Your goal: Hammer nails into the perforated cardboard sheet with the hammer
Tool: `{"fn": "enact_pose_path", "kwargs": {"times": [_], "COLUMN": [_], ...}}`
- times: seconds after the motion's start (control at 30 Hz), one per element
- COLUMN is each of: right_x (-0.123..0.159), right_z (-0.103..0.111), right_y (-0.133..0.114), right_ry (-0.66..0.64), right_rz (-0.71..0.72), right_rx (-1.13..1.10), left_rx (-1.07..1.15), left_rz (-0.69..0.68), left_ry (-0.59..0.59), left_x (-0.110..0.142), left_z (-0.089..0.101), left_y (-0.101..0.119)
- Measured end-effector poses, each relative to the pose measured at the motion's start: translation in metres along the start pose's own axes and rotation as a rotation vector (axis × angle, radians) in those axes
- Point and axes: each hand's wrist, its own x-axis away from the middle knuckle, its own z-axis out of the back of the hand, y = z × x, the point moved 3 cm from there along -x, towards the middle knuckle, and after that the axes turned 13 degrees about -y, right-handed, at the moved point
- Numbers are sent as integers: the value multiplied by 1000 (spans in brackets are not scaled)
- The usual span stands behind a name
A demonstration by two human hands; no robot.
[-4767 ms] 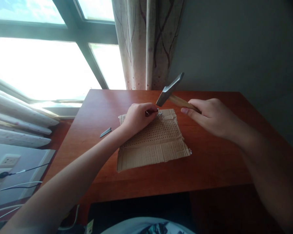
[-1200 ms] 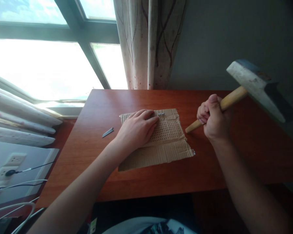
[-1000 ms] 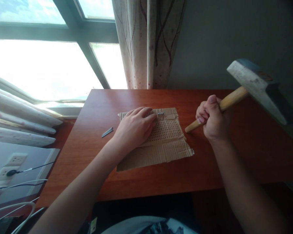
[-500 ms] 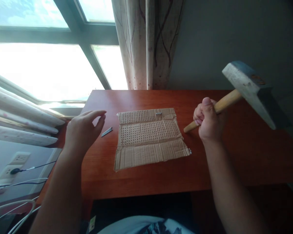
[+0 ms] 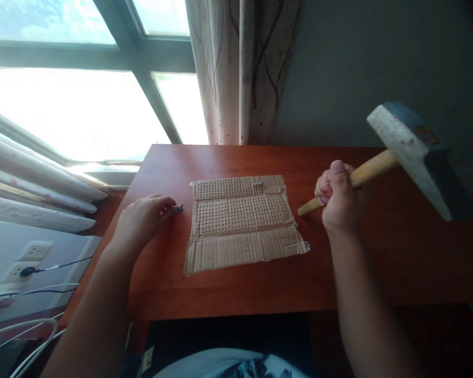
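My right hand [image 5: 342, 202] is wrapped around the wooden handle of a hammer [image 5: 410, 144], its metal head raised over the right side of the table. At the left, my left hand [image 5: 144, 220] is down at a small bundle of loose nails [image 5: 177, 210], thumb and fingers pinched over their near ends, which are hidden. Between the hands lies a piece of cardboard [image 5: 240, 249] punched with rows of small holes. Near its top right edge several nails [image 5: 257, 184] stand in a short row.
The reddish-brown wooden table [image 5: 260, 294] carries everything. Behind it are a window, a patterned curtain [image 5: 220, 79] and a grey wall. A wall socket [image 5: 13, 275] with a black plug and several cables sits low at the left.
My left hand has left the cardboard, swung left and come down onto the loose nails. The hammer went from above the standing nails to the right side, still in my right hand.
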Motion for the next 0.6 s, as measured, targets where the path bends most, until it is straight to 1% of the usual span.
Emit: {"fn": "enact_pose_path", "kwargs": {"times": [0.27, 0.6], "right_x": [3, 7], "right_z": [-2, 0], "right_y": [-3, -3], "right_ry": [2, -11], "right_rz": [18, 30], "right_rx": [-7, -27], "left_rx": [-33, -79], "left_rz": [-29, -46], "left_ry": [1, -22], "left_x": [-2, -8], "left_z": [5, 2], "left_y": [5, 4]}}
